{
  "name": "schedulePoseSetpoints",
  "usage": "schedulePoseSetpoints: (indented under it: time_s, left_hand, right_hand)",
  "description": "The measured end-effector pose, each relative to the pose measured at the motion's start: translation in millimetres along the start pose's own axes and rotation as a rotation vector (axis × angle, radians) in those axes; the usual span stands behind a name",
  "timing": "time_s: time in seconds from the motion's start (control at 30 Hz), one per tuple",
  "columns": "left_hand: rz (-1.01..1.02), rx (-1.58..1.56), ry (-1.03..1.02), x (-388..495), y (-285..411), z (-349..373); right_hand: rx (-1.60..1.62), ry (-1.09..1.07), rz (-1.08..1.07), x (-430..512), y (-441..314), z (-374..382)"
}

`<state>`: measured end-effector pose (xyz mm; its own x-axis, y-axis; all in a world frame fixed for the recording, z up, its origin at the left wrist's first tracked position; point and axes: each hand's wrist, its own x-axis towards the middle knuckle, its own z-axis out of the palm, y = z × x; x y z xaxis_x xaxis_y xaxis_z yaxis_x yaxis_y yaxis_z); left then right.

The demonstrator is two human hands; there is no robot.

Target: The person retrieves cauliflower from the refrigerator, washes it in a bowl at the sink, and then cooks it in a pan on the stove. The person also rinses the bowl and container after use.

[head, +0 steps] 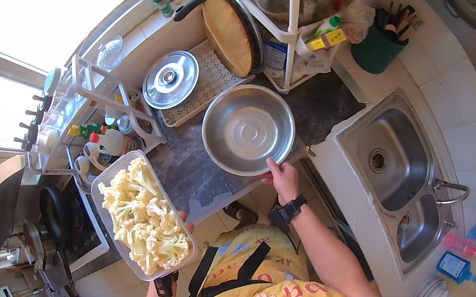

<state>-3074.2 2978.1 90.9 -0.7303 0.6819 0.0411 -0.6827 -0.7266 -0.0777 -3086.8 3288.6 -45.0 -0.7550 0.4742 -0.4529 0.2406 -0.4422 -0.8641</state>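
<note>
My left hand holds a clear plastic container from beneath, mostly hidden behind it. Cut cauliflower florets fill the container, which is tilted towards me at the left of the counter. My right hand grips the near rim of a stainless steel basin, thumb over the edge and fingers below. Nothing lies inside the basin. It is over the dark stone countertop; whether its base touches the stone cannot be told.
A metal pot lid rests on a perforated drying tray. Behind stand a wooden cutting board and a white rack. A double-bowl sink lies to the right. Bottles and a wok are on the left.
</note>
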Motion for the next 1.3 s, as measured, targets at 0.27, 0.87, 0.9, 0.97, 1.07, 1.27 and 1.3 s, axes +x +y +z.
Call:
schedulePoseSetpoints:
  time_s: [0.27,0.87,0.9,0.97,1.07,1.27,1.3]
  left_hand:
    - [0.089,0.12,0.055,0.0,0.6,-15.7]
    - [0.123,0.256,0.094,23.7,8.4,3.0]
    - [0.096,0.247,0.083,31.3,9.2,5.9]
    - [0.05,0.245,0.078,45.5,13.2,10.4]
    - [-0.022,0.238,0.086,60.4,21.2,13.2]
    - [-0.116,0.22,0.129,91.4,-0.4,12.6]
    - [-0.116,0.212,0.164,93.1,-9.2,21.3]
  right_hand:
    - [0.015,-0.04,0.027,5.0,-7.3,-3.3]
    - [0.203,0.184,-0.038,-75.0,-39.1,-97.3]
    - [0.238,0.218,-0.049,-87.6,-48.0,-112.2]
    - [0.257,0.322,-0.057,-109.6,-62.8,-141.0]
    - [0.221,0.489,-0.122,-145.0,-70.3,-178.7]
    - [0.226,0.711,-0.182,-156.4,-82.9,-278.1]
    - [0.214,0.75,-0.154,-162.1,-89.8,-289.9]
